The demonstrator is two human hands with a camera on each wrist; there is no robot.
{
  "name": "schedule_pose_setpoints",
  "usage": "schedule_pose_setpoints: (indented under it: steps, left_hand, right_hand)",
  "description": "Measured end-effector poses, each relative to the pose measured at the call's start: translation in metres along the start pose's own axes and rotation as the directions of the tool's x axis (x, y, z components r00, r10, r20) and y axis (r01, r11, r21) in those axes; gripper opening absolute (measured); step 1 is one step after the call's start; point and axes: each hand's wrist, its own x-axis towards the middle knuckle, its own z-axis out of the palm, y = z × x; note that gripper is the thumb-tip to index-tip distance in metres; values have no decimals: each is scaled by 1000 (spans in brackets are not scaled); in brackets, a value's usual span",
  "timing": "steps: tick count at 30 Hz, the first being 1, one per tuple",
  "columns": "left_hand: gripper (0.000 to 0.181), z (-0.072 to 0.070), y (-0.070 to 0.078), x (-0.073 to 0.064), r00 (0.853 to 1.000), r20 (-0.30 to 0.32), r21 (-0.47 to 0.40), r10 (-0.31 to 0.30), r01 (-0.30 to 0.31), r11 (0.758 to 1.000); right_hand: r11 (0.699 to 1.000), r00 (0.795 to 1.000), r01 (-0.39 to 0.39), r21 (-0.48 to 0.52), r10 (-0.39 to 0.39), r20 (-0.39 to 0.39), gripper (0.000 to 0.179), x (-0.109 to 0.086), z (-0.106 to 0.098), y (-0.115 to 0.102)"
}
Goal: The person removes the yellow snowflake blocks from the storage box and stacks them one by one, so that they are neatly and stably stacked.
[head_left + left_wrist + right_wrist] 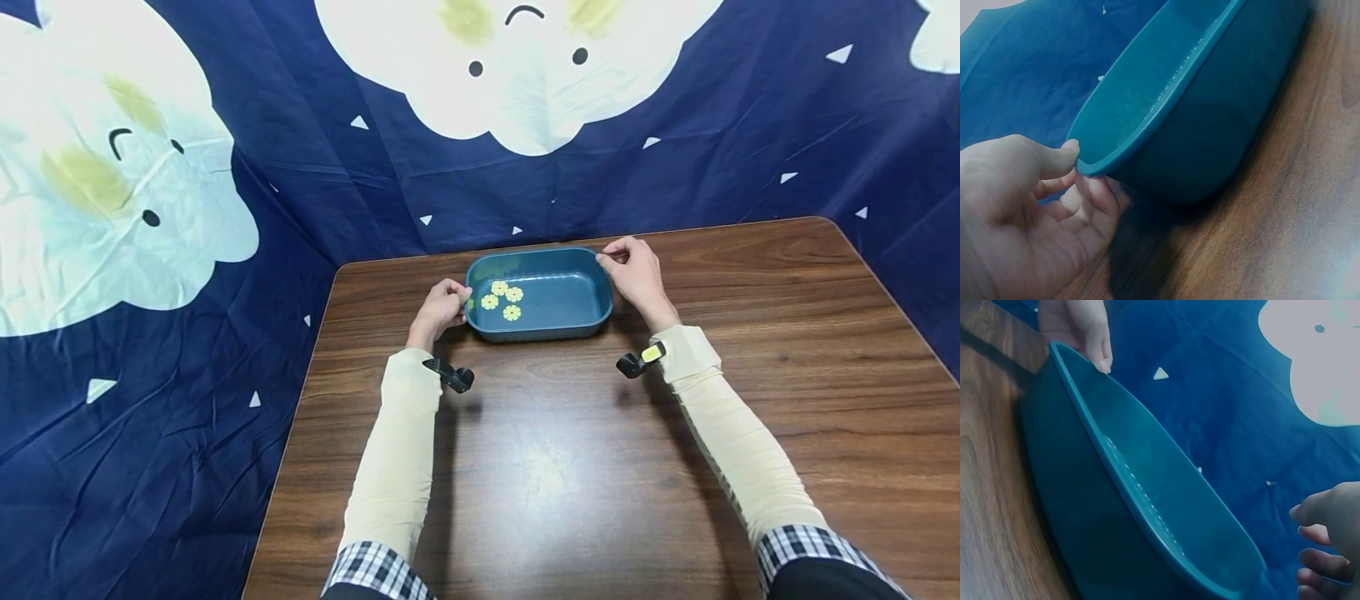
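A teal oblong plastic basin (558,321) stands on the table, with several yellow flower shapes (512,312) on the left part of its floor. At its left end, my left hand (444,308) pinches the rim, thumb on top and fingers curled beneath, as the left wrist view shows. My right hand (636,268) is by the basin's far right corner, its thumb tip overlapping the rim in the head view. In the right wrist view this hand (1335,540) shows a gap to the basin, its fingers loosely bent and holding nothing.
The brown wood-grain table (540,467) runs up to a dark blue cloth (480,196) with white cloud faces, hung close behind the basin. Another cloth (187,400) hangs on the left. Each wrist carries a small black camera (453,377).
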Motion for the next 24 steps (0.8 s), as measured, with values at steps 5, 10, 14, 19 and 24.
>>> schedule_pose_setpoints:
  steps: [5, 10, 14, 19, 24]
  left_hand:
    - [13, 0, 1, 0, 1000, 0, 3, -2, 2, 1000]
    - [13, 0, 1, 0, 1000, 1, -6, -7, 7, 1000]
    - [13, 0, 0, 2, 1000, 1, -12, -8, 8, 1000]
    - [13, 0, -1, 2, 1000, -2, -6, -9, 9, 1000]
    - [12, -1, -1, 2, 1000, -5, 5, -8, 8, 1000]
  right_hand:
    - [1000, 1000, 24, 10, -24, 18, 25, -1, 8, -9]
    - [999, 998, 44, 15, -44, 42, 26, -2, 18, -15]
    - [999, 997, 49, 22, -50, 66, 25, -4, 25, -21]
    - [998, 994, 60, 31, -62, 94, 25, -7, 35, -27]
    - [998, 989, 54, 32, -58, 137, 25, -9, 46, -31]
